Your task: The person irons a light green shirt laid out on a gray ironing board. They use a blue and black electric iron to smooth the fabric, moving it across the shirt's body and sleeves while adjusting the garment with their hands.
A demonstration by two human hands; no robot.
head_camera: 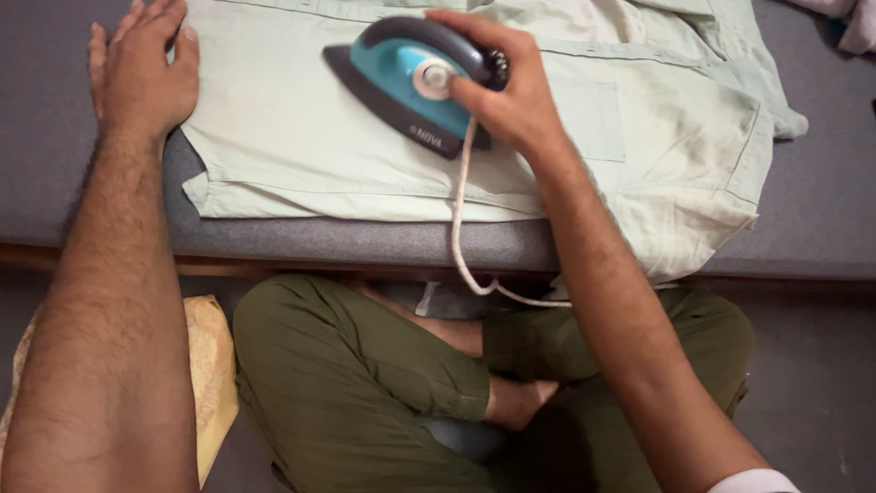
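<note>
Iron (411, 87) on shirt (301, 155) points upper-left; right hand (511, 91) grips handle.

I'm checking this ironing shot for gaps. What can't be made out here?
Head view:
- Iron soleplate: hidden against the pale green shirt.
- Iron handle: partly covered by the right hand.
- Shirt collar: cut off by the top edge.
- Cord end: hidden behind the right forearm.
- Left hand palm: faces down.

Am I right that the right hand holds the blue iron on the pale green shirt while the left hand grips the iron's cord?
Not quite. In the head view the left hand lies flat and open at the shirt's edge on the grey pad, away from the cord. The rest holds: the right hand holds the blue iron on the pale green shirt.
</note>
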